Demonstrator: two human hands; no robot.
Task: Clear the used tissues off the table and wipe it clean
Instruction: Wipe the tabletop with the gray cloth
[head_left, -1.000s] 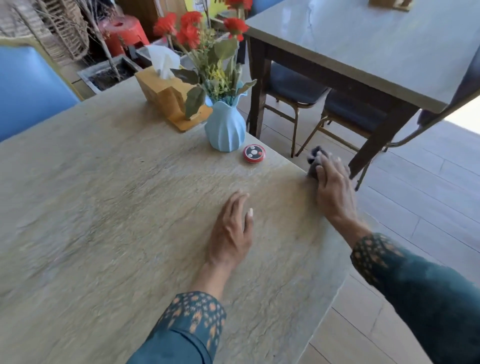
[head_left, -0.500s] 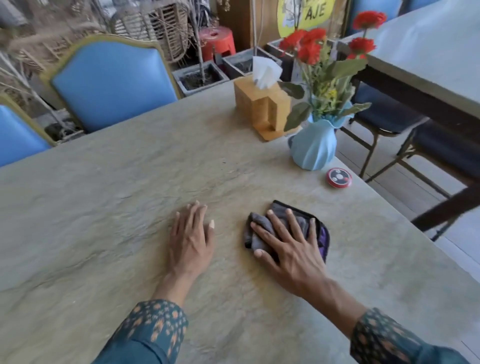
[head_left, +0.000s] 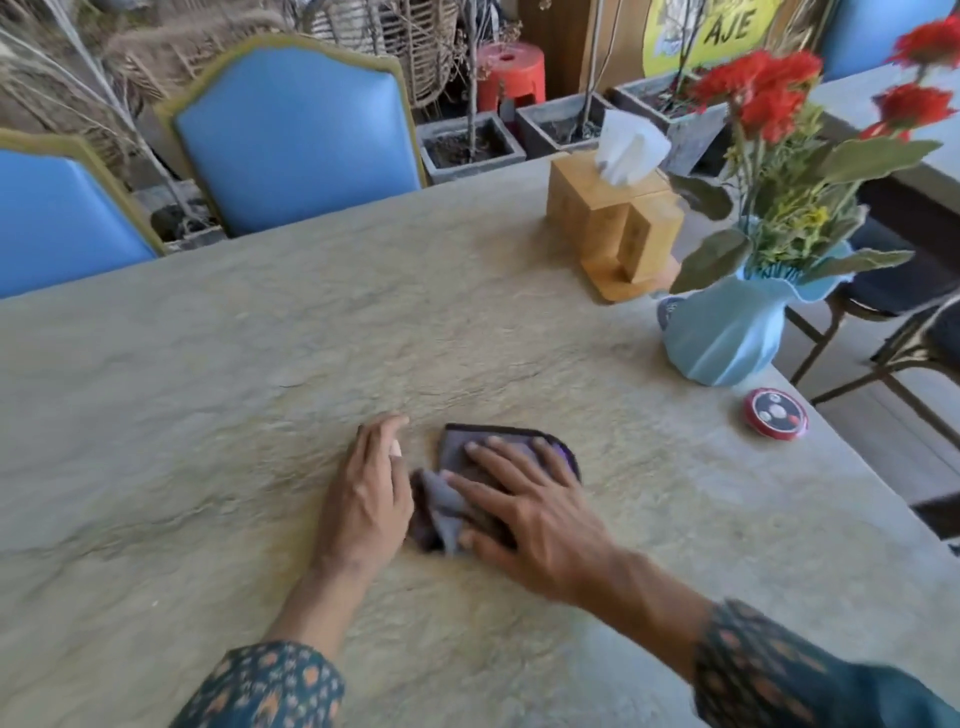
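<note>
A grey cloth with a dark purple edge (head_left: 457, 457) lies flat on the stone-patterned table (head_left: 260, 389), near its middle. My right hand (head_left: 524, 509) presses on the cloth with fingers spread straight. My left hand (head_left: 369, 493) rests flat on the table just left of the cloth, its thumb side touching the cloth's bunched edge. No used tissues show on the table.
A wooden tissue box (head_left: 618, 228) with a white tissue sticking out stands at the back right. Beside it are a light blue vase (head_left: 727, 338) of red flowers and a small red round call button (head_left: 774, 414). Two blue chairs (head_left: 296, 135) line the far side.
My right hand has swept the cloth from the table's right edge to its middle, up against my left hand. The view has swung left.
</note>
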